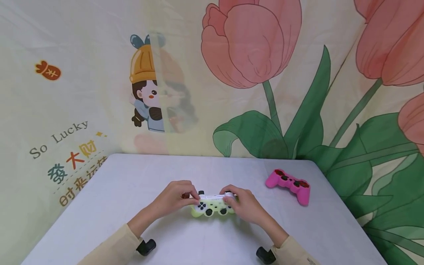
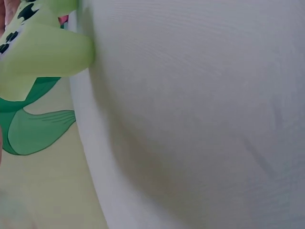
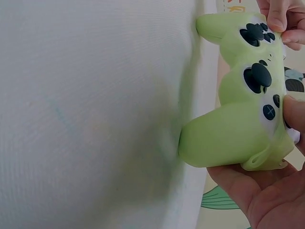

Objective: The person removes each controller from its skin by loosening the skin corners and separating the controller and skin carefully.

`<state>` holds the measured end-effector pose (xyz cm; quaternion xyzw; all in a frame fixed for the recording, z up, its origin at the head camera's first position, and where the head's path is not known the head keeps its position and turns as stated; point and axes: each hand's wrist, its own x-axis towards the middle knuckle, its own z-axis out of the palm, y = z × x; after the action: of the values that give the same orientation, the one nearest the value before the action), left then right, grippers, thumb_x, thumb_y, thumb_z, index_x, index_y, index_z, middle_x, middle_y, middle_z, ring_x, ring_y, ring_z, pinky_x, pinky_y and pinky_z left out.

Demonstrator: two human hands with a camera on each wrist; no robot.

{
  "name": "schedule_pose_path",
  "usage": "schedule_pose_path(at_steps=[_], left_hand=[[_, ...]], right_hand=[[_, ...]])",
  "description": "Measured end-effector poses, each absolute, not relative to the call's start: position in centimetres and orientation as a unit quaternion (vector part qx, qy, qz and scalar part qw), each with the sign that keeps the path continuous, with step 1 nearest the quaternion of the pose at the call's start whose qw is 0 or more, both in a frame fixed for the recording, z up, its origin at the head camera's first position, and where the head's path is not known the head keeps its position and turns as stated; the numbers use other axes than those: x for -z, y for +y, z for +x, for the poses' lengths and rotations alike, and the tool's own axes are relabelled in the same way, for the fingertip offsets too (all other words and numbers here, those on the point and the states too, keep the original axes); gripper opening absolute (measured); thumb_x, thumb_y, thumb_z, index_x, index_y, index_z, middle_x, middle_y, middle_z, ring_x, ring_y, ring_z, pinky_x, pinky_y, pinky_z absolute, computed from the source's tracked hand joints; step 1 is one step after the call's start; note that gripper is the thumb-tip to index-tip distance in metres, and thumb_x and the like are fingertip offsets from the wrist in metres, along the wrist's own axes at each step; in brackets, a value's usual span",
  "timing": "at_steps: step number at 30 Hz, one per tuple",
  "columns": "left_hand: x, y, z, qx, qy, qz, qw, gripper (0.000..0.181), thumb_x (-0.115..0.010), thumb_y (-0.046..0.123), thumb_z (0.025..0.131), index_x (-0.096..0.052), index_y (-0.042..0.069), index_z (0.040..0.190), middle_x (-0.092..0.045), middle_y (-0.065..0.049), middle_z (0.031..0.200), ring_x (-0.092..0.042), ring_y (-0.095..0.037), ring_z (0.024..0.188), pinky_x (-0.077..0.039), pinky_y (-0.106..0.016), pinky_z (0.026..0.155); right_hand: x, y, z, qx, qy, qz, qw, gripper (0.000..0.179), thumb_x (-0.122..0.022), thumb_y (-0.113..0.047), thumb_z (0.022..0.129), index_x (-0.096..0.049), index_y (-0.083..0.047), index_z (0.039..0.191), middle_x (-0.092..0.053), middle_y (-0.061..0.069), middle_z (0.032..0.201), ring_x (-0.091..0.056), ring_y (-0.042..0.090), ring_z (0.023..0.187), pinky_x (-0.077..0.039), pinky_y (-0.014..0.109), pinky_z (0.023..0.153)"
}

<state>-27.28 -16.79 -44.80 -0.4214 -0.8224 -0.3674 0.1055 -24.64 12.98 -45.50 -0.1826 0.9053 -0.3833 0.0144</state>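
A white game controller (image 1: 213,203) in a light green soft cover (image 3: 228,140) is held at mid-table, with its black sticks and buttons showing. At its left end, my left hand (image 1: 180,195) pinches the top edge between thumb and fingertips. My right hand (image 1: 246,207) grips the other end, thumb over the face buttons and fingers behind. In the right wrist view the cover's handles reach down to or close to the tabletop. Only part of the cover (image 2: 52,50) shows in the left wrist view, at the upper left corner.
A pink game controller (image 1: 289,185) lies on the white table (image 1: 205,169) toward the back right. Behind the table's far edge hangs a cloth backdrop (image 1: 185,147) printed with tulips. Black wrist devices (image 1: 146,247) sit at both sleeves.
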Motion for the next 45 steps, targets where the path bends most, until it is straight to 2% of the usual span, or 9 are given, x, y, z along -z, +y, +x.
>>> schedule_pose_path(at_steps=[6,15,19,28,32,39,45], left_hand=[[45.1,-17.2,-27.3,0.375,-0.816,-0.422,0.125,0.017,-0.090,0.020,0.086,-0.078,0.026,0.095,-0.069,0.018,0.089,-0.054,0.001,0.070,-0.050,-0.020,0.060],[44.9,-18.5,-27.8,0.374,-0.826,-0.418,0.060,0.023,-0.085,0.023,0.091,-0.078,0.024,0.112,-0.076,0.009,0.105,-0.060,-0.001,0.075,-0.056,-0.023,0.067],[45.2,-18.7,-27.8,0.374,-0.826,-0.418,0.054,0.026,-0.085,0.023,0.092,-0.078,0.023,0.116,-0.076,0.009,0.110,-0.061,0.000,0.075,-0.056,-0.023,0.067],[46.6,-18.0,-27.4,0.387,-0.824,-0.395,0.128,0.029,-0.089,0.017,0.086,-0.080,0.019,0.114,-0.078,0.004,0.096,-0.058,0.004,0.067,-0.051,-0.019,0.059],[46.5,-17.6,-26.9,0.391,-0.834,-0.368,0.127,0.026,-0.089,0.019,0.087,-0.081,0.020,0.112,-0.078,0.005,0.097,-0.056,0.003,0.065,-0.049,-0.020,0.058],[46.3,-17.5,-26.6,0.376,-0.846,-0.358,0.121,0.022,-0.087,0.019,0.090,-0.080,0.021,0.110,-0.075,0.012,0.097,-0.051,0.002,0.064,-0.047,-0.020,0.056],[46.6,-17.5,-26.5,0.385,-0.839,-0.362,0.133,0.015,-0.086,0.015,0.090,-0.080,0.020,0.103,-0.073,0.011,0.097,-0.055,0.001,0.067,-0.049,-0.020,0.057]], right_hand=[[45.5,12.9,-24.7,0.385,0.904,-0.184,0.016,0.016,-0.067,-0.023,0.106,-0.069,-0.032,0.119,-0.072,-0.001,0.116,-0.059,0.020,0.097,-0.049,0.044,0.085],[45.5,12.8,-24.6,0.387,0.904,-0.180,0.012,0.016,-0.067,-0.023,0.106,-0.069,-0.032,0.118,-0.072,-0.002,0.118,-0.060,0.019,0.098,-0.050,0.045,0.089],[45.5,12.8,-24.5,0.390,0.904,-0.175,0.017,0.015,-0.067,-0.024,0.106,-0.069,-0.032,0.119,-0.072,-0.002,0.118,-0.059,0.019,0.098,-0.049,0.044,0.088],[45.4,12.7,-24.6,0.387,0.909,-0.156,0.020,0.016,-0.067,-0.024,0.106,-0.068,-0.034,0.119,-0.071,0.000,0.122,-0.060,0.020,0.099,-0.051,0.046,0.091],[45.4,12.7,-24.6,0.388,0.909,-0.150,0.019,0.016,-0.067,-0.023,0.106,-0.068,-0.033,0.118,-0.071,0.000,0.120,-0.060,0.020,0.099,-0.051,0.045,0.090],[45.4,12.6,-24.6,0.394,0.908,-0.144,0.020,0.016,-0.067,-0.023,0.106,-0.069,-0.032,0.118,-0.071,0.000,0.118,-0.060,0.020,0.098,-0.051,0.045,0.089],[45.5,12.4,-24.8,0.396,0.907,-0.139,0.024,0.015,-0.067,-0.023,0.106,-0.069,-0.033,0.118,-0.071,0.001,0.117,-0.060,0.021,0.097,-0.050,0.043,0.086]])
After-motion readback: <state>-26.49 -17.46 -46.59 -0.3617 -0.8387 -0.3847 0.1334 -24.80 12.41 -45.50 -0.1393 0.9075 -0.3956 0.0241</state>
